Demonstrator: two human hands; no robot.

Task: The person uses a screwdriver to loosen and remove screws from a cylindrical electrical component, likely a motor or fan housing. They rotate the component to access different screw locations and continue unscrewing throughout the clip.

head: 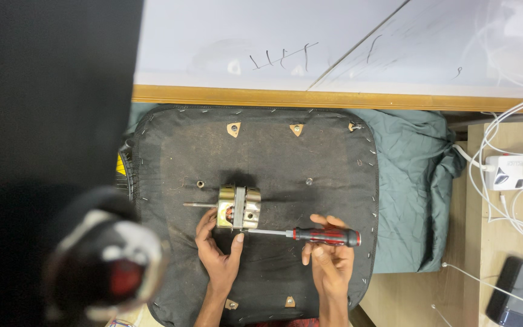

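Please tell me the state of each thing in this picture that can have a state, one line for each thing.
Small metal motor: lying on its side on the dark pad, shaft pointing left.
Screwdriver: level, tip at the motor.
Left hand: steadying the motor.
Right hand: gripping the red and black handle.
Dark pad: flat, stapled side up.
White power strip: cables plugged in.
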